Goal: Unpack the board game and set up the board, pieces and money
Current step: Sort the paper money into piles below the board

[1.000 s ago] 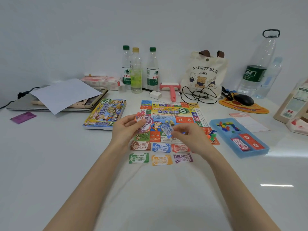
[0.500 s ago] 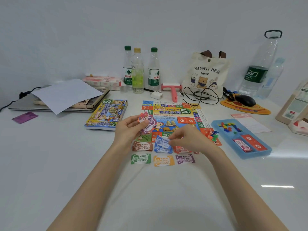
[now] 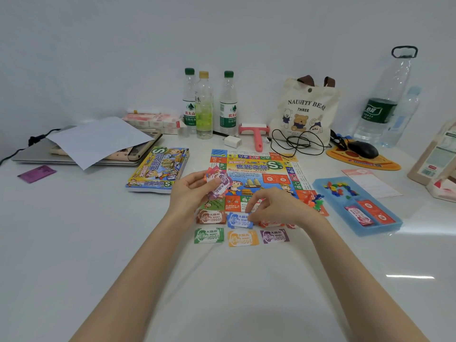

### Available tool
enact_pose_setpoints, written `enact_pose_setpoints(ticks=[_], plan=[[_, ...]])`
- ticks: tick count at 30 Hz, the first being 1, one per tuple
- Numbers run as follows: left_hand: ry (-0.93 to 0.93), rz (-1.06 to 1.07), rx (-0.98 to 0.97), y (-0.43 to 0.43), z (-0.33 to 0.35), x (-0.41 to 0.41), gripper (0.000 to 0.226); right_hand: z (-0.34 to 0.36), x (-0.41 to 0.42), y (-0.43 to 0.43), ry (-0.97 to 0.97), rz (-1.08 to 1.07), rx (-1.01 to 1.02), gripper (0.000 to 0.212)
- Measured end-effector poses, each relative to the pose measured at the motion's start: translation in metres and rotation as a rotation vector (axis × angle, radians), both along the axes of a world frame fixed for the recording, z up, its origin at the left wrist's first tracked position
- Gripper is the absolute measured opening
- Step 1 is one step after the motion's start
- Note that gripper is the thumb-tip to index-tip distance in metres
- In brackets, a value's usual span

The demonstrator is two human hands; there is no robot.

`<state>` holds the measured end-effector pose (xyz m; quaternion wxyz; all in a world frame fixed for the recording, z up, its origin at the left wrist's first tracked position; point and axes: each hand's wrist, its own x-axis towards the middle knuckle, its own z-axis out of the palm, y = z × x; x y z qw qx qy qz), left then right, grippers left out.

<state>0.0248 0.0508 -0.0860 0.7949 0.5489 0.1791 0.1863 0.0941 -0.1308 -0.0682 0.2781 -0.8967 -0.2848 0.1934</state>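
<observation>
Six money notes below one board, left hand gripping a bunch of notes, right hand seemingly pinching blue note.

Visible only from forearm to fingertip. Bare left hand, bare right hand, both slim-fingered. Slender, smooth left forearm and right forearm, uncovered right to the frame's lower edge.
</observation>
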Motion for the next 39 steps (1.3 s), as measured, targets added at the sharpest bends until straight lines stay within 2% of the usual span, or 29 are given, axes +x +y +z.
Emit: enact_pose_setpoints(ticks=[10, 14, 19, 27, 39], plan=[[-0.012, -0.006, 0.001, 0.000, -0.001, 0.000, 0.030, -0.008, 0.003, 0.004, -0.122, -0.039, -0.028, 0.006], [-0.011, -0.010, -0.003, 0.001, -0.001, 0.000, 0.030, -0.008, 0.002, 0.002, -0.174, -0.048, -0.032, 0.017], [-0.005, -0.001, -0.001, 0.001, -0.001, 0.000, 0.030, -0.002, -0.003, -0.001, -0.193, 0.126, -0.140, 0.036], [-0.006, -0.004, -0.005, 0.001, -0.002, 0.001, 0.031, -0.002, -0.004, 0.003, -0.231, 0.154, -0.153, 0.029], [-0.014, 0.004, -0.009, 0.000, -0.002, 0.001, 0.033, 0.000, -0.007, 0.004, -0.301, 0.134, -0.111, 0.033]])
